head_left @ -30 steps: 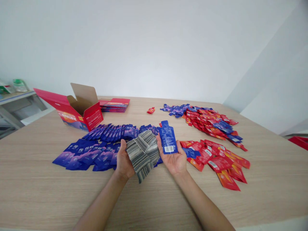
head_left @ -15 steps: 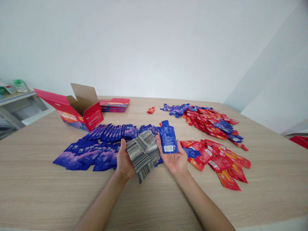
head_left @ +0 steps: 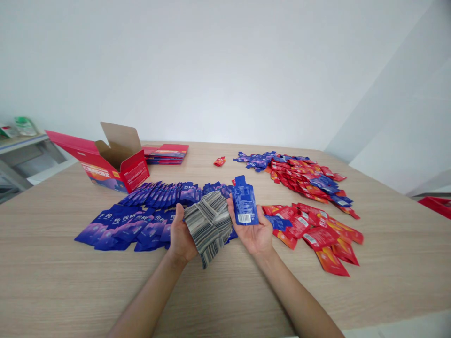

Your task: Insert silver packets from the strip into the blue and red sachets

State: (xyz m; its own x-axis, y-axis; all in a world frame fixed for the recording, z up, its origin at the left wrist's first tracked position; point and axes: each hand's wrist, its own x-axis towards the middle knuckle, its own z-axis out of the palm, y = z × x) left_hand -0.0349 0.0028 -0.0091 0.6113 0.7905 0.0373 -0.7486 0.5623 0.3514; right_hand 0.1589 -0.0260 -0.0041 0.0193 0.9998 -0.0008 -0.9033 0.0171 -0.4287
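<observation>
My left hand (head_left: 182,237) holds a folded grey striped cloth (head_left: 209,223), its thumb along the cloth's left edge. On the open palm of my right hand (head_left: 255,234) lies a blue pouch (head_left: 244,202), its barcode at the bottom and its narrow neck pointing away from me. Behind and left of the cloth, blue-purple pouches (head_left: 121,227) lie overlapped in two rows. Just right of my right hand are a blue pouch (head_left: 278,222) and several red pouches (head_left: 320,237), spread loosely.
An open red carton (head_left: 116,164) stands at the left, beside a stack of flat red boxes (head_left: 167,154). A mixed heap of red and blue pouches (head_left: 303,176) lies at the back right. One small red pouch (head_left: 219,161) lies alone near the back of the table (head_left: 200,157).
The whole view has shifted slightly, so most things appear a little further left. Both hands keep the same hold on the cloth and the blue pouch.
</observation>
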